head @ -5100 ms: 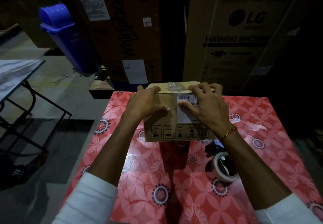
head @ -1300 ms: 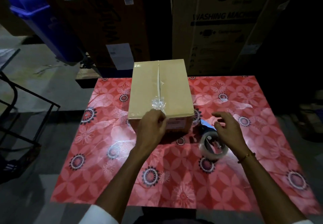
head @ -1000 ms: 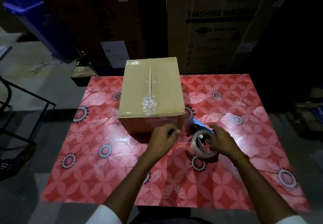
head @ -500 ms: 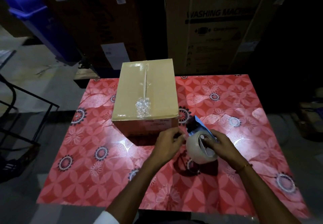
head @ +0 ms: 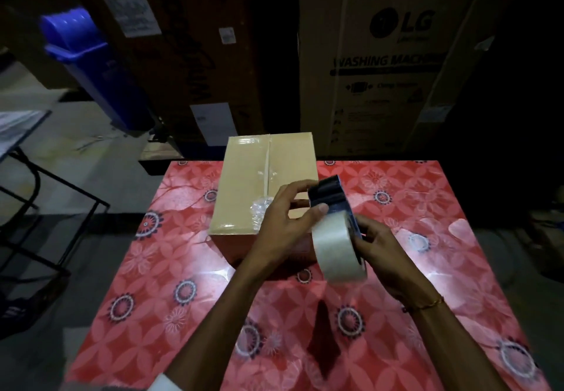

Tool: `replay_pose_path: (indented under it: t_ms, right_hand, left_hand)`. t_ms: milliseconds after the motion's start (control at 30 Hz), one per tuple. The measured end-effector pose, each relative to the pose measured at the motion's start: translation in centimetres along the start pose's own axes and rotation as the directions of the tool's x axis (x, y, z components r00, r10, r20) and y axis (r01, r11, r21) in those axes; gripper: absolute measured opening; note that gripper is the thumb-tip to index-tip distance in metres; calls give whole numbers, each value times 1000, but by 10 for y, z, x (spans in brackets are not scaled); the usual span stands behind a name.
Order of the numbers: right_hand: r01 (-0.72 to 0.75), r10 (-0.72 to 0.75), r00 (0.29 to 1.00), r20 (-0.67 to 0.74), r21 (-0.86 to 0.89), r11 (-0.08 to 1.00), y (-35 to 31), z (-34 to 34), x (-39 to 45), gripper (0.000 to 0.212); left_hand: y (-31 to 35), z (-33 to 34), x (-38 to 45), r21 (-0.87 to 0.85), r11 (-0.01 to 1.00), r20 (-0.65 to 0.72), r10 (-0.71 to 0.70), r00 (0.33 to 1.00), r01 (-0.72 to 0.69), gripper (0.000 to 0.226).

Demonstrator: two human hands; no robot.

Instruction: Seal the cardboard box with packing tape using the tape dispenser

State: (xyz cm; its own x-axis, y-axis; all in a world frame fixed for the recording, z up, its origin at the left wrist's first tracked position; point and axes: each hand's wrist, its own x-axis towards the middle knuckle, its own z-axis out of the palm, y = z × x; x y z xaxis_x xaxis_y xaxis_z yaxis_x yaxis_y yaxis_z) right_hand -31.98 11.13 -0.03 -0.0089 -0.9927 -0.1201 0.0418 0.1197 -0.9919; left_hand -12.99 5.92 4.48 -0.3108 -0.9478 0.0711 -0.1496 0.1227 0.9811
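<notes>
the tape dispenser (head: 337,227) has come up off the glossy red floral tablecloth (head: 171,274); both hands now hold it in the air. right hand (head: 381,253) fingers wrap its side, left hand (head: 285,222) pinches the dark front by the pale translucent roll. the closed rectangular cardboard box (head: 244,189) sits at 11 o'clock of the dispenser, crumpled clear tape on its seam.

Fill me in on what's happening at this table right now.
A person is getting ready to tape a cardboard box shut. Both hands hold a tape dispenser up off the red floral table, just in front of the box: the right hand grips it from the side, the left hand fingers the front of the roll. A crumpled bit of clear tape sits on the box's centre seam, which looks untaped near the front.
</notes>
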Motion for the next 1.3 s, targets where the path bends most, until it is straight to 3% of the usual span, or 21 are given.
replay_pose_path:
  t_ms: [133, 333, 467, 633, 833, 1167, 1300]
  right_hand:
    - [1, 0, 999, 50, -6, 1000, -9, 26, 13, 28]
    - [5, -1, 996, 94, -46, 999, -20, 61, 28, 22]
    - [0, 8, 993, 118, -74, 997, -24, 80, 37, 29]
    - [-12, 19, 994, 105, -72, 997, -29, 96, 46, 16]
    - [-10, 17, 997, 75, -102, 995, -31, 102, 54, 16]
    - [-50, 56, 997, 53, -99, 994, -26, 98, 61, 18]
    - [-89, 97, 992, 75, -104, 991, -25, 94, 63, 22]
  left_hand:
    - [0, -26, 7, 44, 999, -119, 0, 993, 5, 26]
    - [-7, -63, 8, -5, 1000, -196, -6, 981, 5, 22]
    - [-8, -85, 15, -35, 999, -236, -13, 972, 5, 11]
    - [-11, -97, 26, 78, 996, -279, 66, 958, -45, 11]
    - [-18, -105, 41, 316, 942, -273, 204, 940, -113, 9]
    - [-21, -106, 48, 245, 965, -215, 147, 966, -93, 15]
    - [-17, -117, 53, 195, 978, -116, 100, 988, -76, 26]
